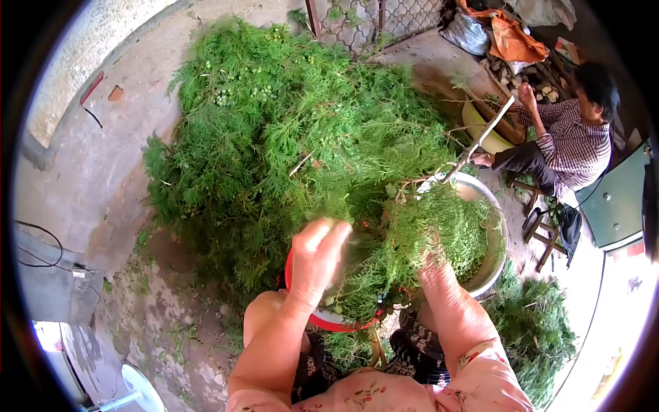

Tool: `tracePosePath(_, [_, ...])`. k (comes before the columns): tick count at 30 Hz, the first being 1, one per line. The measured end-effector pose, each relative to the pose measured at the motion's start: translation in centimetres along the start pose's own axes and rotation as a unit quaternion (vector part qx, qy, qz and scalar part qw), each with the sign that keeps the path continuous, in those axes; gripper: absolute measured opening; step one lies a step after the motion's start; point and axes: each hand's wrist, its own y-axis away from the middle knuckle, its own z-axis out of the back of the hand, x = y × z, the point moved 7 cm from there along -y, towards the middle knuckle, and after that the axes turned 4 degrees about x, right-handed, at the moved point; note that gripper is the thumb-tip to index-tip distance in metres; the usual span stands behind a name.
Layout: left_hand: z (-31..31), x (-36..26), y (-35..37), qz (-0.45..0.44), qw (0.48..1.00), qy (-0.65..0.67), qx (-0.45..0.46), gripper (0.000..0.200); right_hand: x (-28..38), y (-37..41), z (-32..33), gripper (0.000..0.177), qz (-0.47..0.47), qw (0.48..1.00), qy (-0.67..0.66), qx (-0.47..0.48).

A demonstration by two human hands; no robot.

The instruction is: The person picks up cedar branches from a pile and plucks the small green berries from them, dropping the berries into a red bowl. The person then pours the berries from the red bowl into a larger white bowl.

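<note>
My left hand (318,255) is raised over the near edge of the green heap, its fingers pressed together at a blurred bit of greenery. A leafy branch (439,213) with a bare pale stem (482,137) lies across the bowls, and my right hand (431,259) is at its near side, the fingers mostly hidden by leaves. Beneath my hands is a red-rimmed basin (345,325), partly covered by sprigs. A metal basin (499,218) to its right holds small green pieces.
A large heap of green branches (274,137) spreads ahead. At the right, another person (573,141) sits on a wooden stool (546,237) beside a yellow-green basin (489,134). More cut greenery (532,323) lies at the lower right. A fan (141,391) stands lower left.
</note>
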Motion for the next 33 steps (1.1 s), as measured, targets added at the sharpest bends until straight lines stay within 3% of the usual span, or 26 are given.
tracePosePath(1, [-0.2,-1.1,-0.1,-0.118,0.989,-0.085,0.007,0.016,0.0,0.0,-0.1,0.036,0.001,1.000,0.004,0.005])
tracePosePath(3, [-1.1,-2.9,0.4,-0.231,0.951,-0.205,-0.016,0.020,0.1,0.0,-0.8,0.036,0.001,1.000,0.018,0.024])
tracePosePath(6, [-2.0,-2.3,0.5,-0.201,0.938,-0.281,0.034,0.011,0.1,0.2,-1.7,0.036,0.000,0.997,0.054,0.054])
tracePosePath(7, [-2.2,-1.8,0.5,-0.172,0.932,-0.309,0.073,0.019,0.1,0.2,-2.0,0.036,0.004,0.995,0.063,0.071])
tracePosePath(10, [-3.3,-2.5,1.0,-0.271,0.875,-0.401,0.017,0.024,-0.1,0.4,-2.5,0.036,0.039,0.985,0.050,0.158])
tracePosePath(12, [-4.0,-2.6,0.9,-0.258,0.870,-0.418,0.049,0.023,-0.3,1.1,-2.2,0.035,0.009,0.992,0.014,0.122])
tracePosePath(14, [-4.3,-2.2,0.8,-0.234,0.865,-0.438,0.075,0.024,-0.5,1.5,-2.1,0.034,-0.038,0.998,-0.045,0.028])
tracePosePath(17, [-4.1,-1.8,0.6,-0.217,0.873,-0.431,0.071,0.024,-0.3,0.7,-1.6,0.034,-0.074,0.995,-0.046,-0.053])
tracePosePath(20, [-3.6,-2.3,0.9,-0.260,0.901,-0.347,0.017,0.018,0.2,0.0,-0.3,0.033,-0.038,0.992,-0.093,-0.071])
tracePosePath(23, [-2.7,-1.5,0.6,-0.214,0.939,-0.268,-0.002,0.010,0.8,-0.5,0.4,0.027,0.000,0.993,-0.098,-0.067])
tracePosePath(25, [-1.5,0.3,0.0,-0.150,0.971,-0.184,-0.021,0.010,-1.3,-2.6,3.7,0.026,0.035,0.990,-0.129,-0.034])
tracePosePath(26, [-1.0,1.2,-0.2,-0.019,1.000,-0.020,-0.009,0.015,-2.2,-3.2,4.7,0.030,-0.014,0.991,-0.114,-0.064])
tracePosePath(27, [-1.3,2.0,0.0,0.113,0.983,0.146,0.003,0.020,-1.4,-2.5,3.8,0.032,0.000,0.992,-0.105,-0.067])
tracePosePath(28, [-1.6,2.0,-0.3,0.129,0.970,0.203,0.029,0.028,0.1,-1.2,1.9,0.033,0.015,0.993,-0.096,-0.070])
tracePosePath(30, [-1.9,2.1,-0.7,0.108,0.975,0.188,0.057,0.024,0.4,-0.4,0.9,0.035,-0.001,0.989,-0.125,-0.082])
tracePosePath(33, [-2.5,1.6,-1.0,0.103,0.983,0.129,0.076,0.015,0.7,-0.3,-0.3,0.035,-0.001,0.998,-0.012,-0.062])
